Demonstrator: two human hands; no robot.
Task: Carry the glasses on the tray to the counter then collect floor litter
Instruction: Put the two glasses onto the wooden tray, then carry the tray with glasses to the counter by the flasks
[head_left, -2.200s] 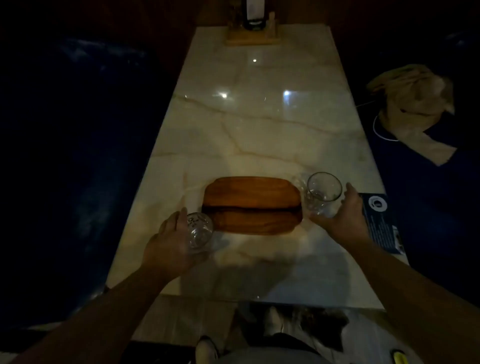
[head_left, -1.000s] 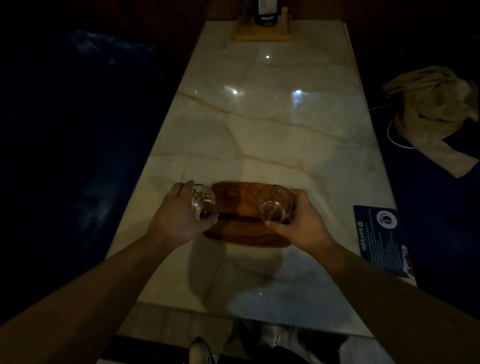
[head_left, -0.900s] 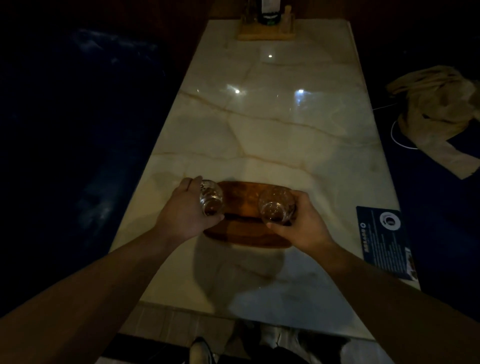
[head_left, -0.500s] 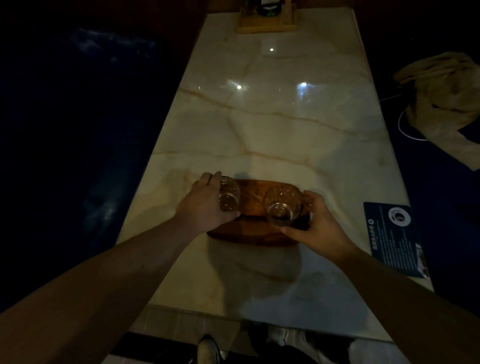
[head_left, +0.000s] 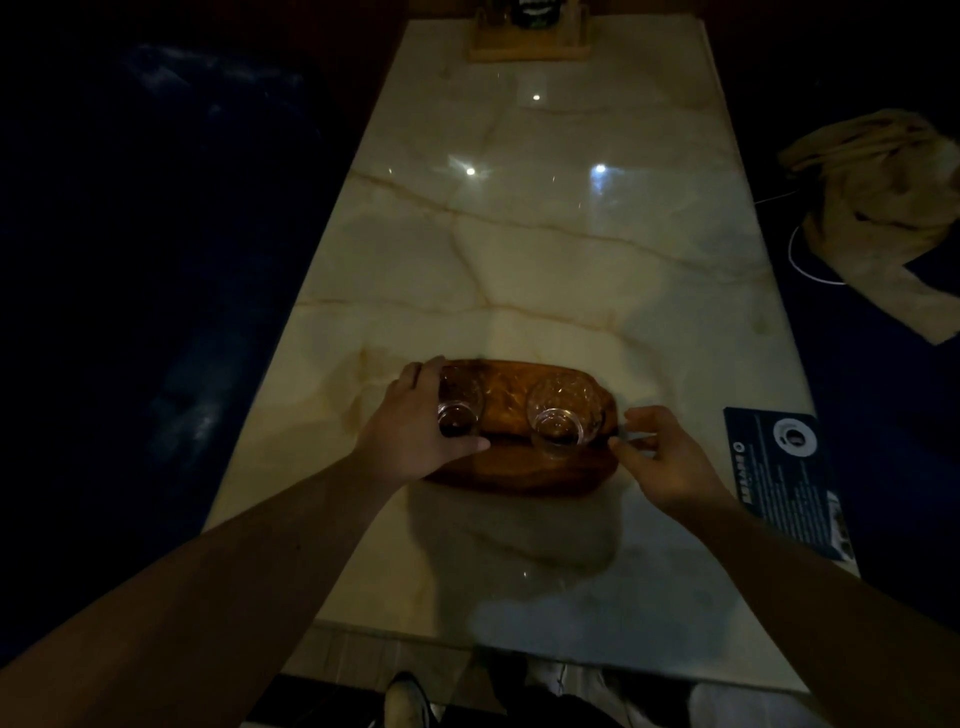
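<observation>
- Tray (head_left: 519, 467) lay crosswise near the tabletop's front edge, between both hands.
- Left hand (head_left: 415, 431) gripped the left glass (head_left: 460, 397).
- Right hand (head_left: 660, 457) open, off the right glass (head_left: 563, 415).

Occlusions and cut-offs, dim light

Left hand (head_left: 415, 431) hides the left glass's (head_left: 460, 402) outer side; wooden holder (head_left: 530, 44) at the table's (head_left: 545, 249) far edge is cropped; card (head_left: 784, 480) print illegible.

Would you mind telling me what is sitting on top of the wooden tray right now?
Two clear glasses stand on the wooden tray: the left glass, wrapped by the left hand, and the right glass, which the right hand has released. The left hand hides the tray's left end.
</observation>
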